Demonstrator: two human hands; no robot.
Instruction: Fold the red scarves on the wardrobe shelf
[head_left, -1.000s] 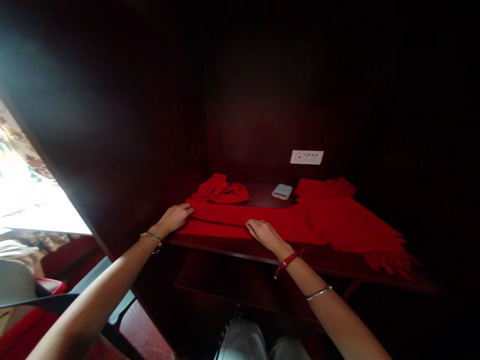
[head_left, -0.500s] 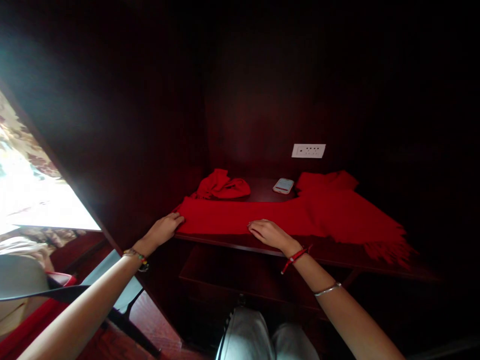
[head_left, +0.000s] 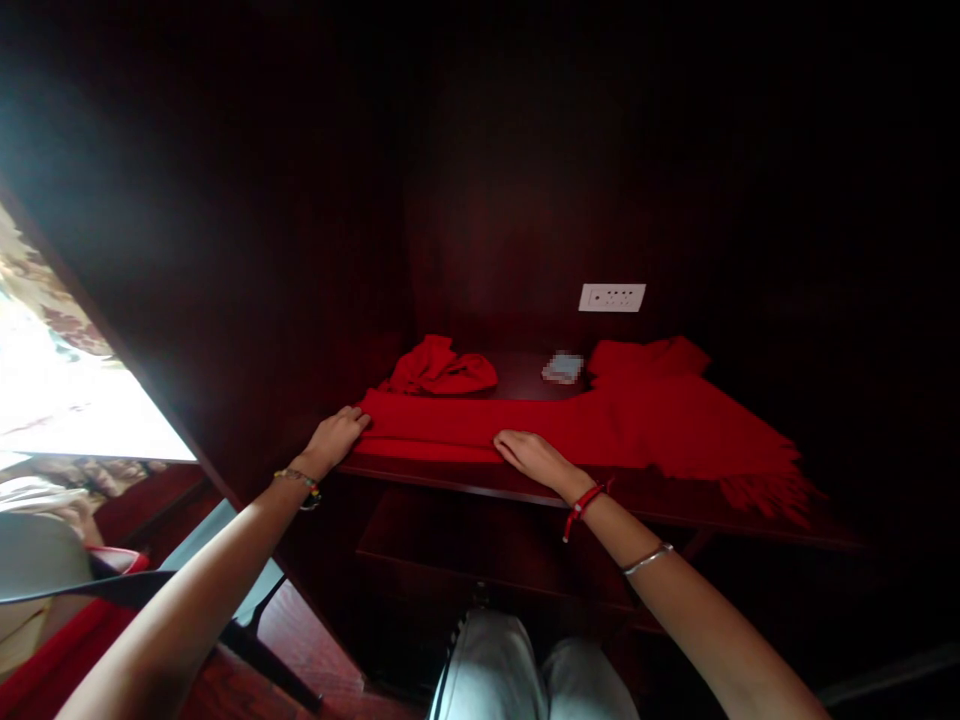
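A red scarf (head_left: 442,418) with a fringed right end stretches along the front of a dark wooden desk (head_left: 517,376). Its left part lies in a flat strip, while the right part spreads wider and is bunched at the back. My left hand (head_left: 337,437) has its fingers closed on the strip's left end. My right hand (head_left: 534,458) pinches the strip near its middle. Between both hands a crease runs along the cloth, its front portion slightly raised. My thumbs are partly hidden.
Behind the scarf lie a crumpled red cloth (head_left: 444,370) and a blurred-out phone (head_left: 562,368). A white socket panel (head_left: 612,297) is set in the back wall. A dark side panel (head_left: 247,300) rises at left, with a chair (head_left: 45,550) beyond it. A shelf (head_left: 480,550) sits beneath the desktop.
Both hands have moved slightly away from the desk's front edge, drawing the scarf's near edge up so that a lengthwise crease shows between them. The camera view has shifted a little.
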